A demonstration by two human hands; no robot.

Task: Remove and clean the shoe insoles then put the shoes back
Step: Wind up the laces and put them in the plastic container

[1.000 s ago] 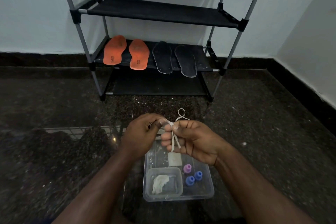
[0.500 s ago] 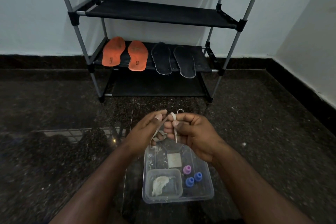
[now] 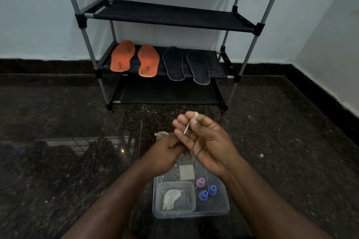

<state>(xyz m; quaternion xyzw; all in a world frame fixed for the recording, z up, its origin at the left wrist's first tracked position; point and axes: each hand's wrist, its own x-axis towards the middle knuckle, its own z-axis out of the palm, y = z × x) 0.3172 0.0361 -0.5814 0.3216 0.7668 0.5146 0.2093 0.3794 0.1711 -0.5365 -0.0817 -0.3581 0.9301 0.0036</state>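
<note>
Two orange insoles point(image 3: 134, 58) and two black insoles point(image 3: 186, 65) lie side by side on the middle shelf of a black rack point(image 3: 165, 15). No shoes are in view. Both my hands hover over a clear plastic box point(image 3: 217, 209) on the floor. My right hand point(image 3: 206, 139) is palm up with a pale elastic band point(image 3: 187, 127) looped over a fingertip and running down to my left hand point(image 3: 165, 153), which is closed on the band's other end.
The box holds a smaller tub with a white cloth point(image 3: 171, 199), a white pad point(image 3: 186, 172), one pink cap point(image 3: 200, 182) and two blue caps point(image 3: 207, 193). Dark polished stone floor surrounds it. A wall corner stands at the right.
My right hand has opened and turned palm up, with the band now around a fingertip. My left hand has dropped lower and closed, pulling the band taut.
</note>
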